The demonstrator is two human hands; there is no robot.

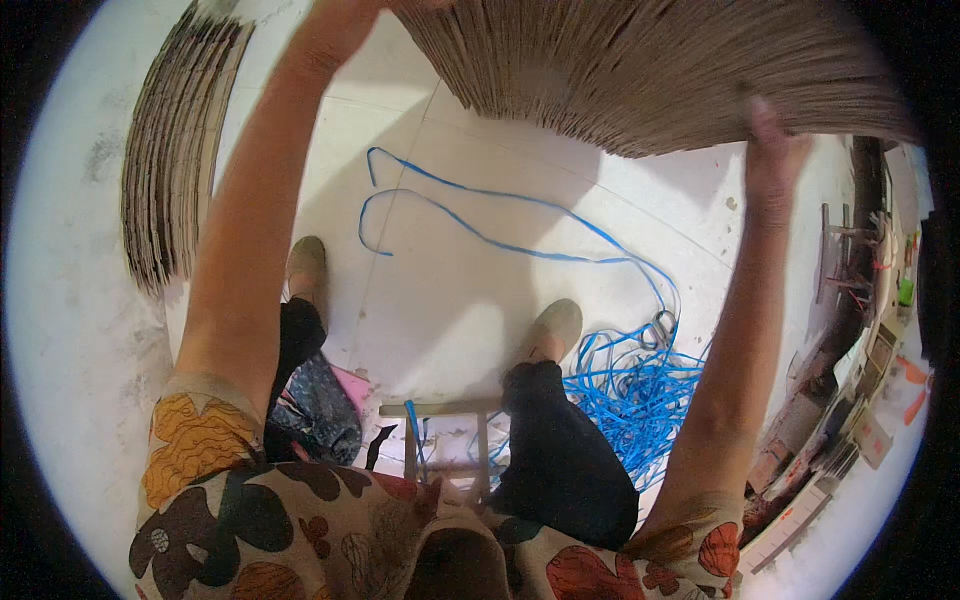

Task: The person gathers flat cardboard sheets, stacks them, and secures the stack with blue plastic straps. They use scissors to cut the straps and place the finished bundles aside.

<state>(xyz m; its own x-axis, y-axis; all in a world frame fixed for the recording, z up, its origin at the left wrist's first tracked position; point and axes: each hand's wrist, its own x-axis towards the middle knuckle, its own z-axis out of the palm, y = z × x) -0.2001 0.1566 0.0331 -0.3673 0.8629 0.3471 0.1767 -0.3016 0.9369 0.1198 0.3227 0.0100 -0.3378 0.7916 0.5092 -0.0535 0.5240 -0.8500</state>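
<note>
A thick stack of brown flattened cardboard (610,70) spans the top of the view, its sheet edges fanned toward me. My left hand (345,22) is at its left end, mostly cut off by the upper rim, so its grip shows only in part. At the right end my right hand (776,150) is closed on the stack's lower edge, thumb up against the sheets, other fingers partly hidden. Below the stack, a blue strap (490,238) lies in a long loop on the pale floor. It runs to a tangled heap of blue strapping (640,400), with dark-handled scissors (660,326) on top.
Another cardboard stack (185,150) stands on the floor at the left. Between my legs is a small stool (445,408) with a piece of blue strap over it. A dark bag (318,410) sits by my left leg. Cartons and clutter (830,440) line the right side.
</note>
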